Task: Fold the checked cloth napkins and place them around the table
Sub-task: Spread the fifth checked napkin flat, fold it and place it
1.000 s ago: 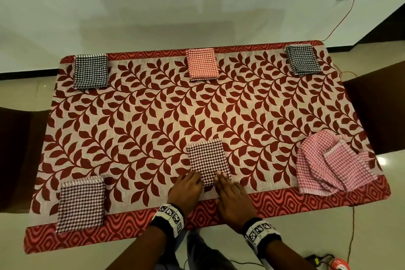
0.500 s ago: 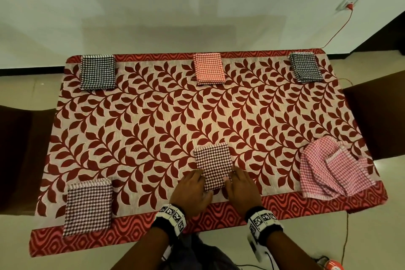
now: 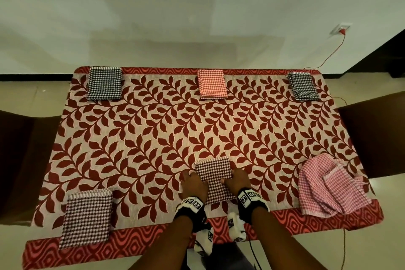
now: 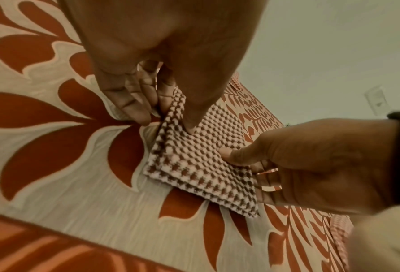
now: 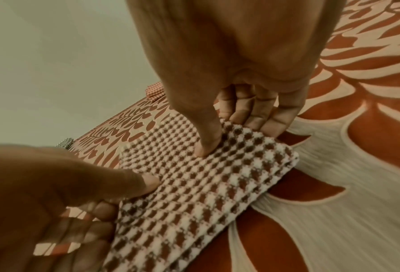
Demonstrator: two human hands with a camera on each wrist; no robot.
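A folded maroon checked napkin (image 3: 215, 178) lies at the middle of the table's near side. My left hand (image 3: 192, 184) pinches its left edge, and my right hand (image 3: 236, 182) pinches its right edge. In the left wrist view my left hand (image 4: 166, 117) has its thumb on top of the napkin (image 4: 201, 162) and its fingers tucked under the lifted edge. In the right wrist view my right hand (image 5: 231, 136) grips the napkin (image 5: 194, 184) the same way. An unfolded pink checked napkin (image 3: 328, 186) lies heaped at the near right.
Folded napkins sit at near left (image 3: 87, 218), far left (image 3: 104, 83), far centre (image 3: 212, 83) and far right (image 3: 303, 86). A leaf-patterned tablecloth (image 3: 153, 138) covers the table. Dark chairs stand at the left (image 3: 22, 160) and right (image 3: 377, 133) ends.
Both hands slid from the napkin's near edge to its left and right sides and now pinch them. The head view has tilted up.
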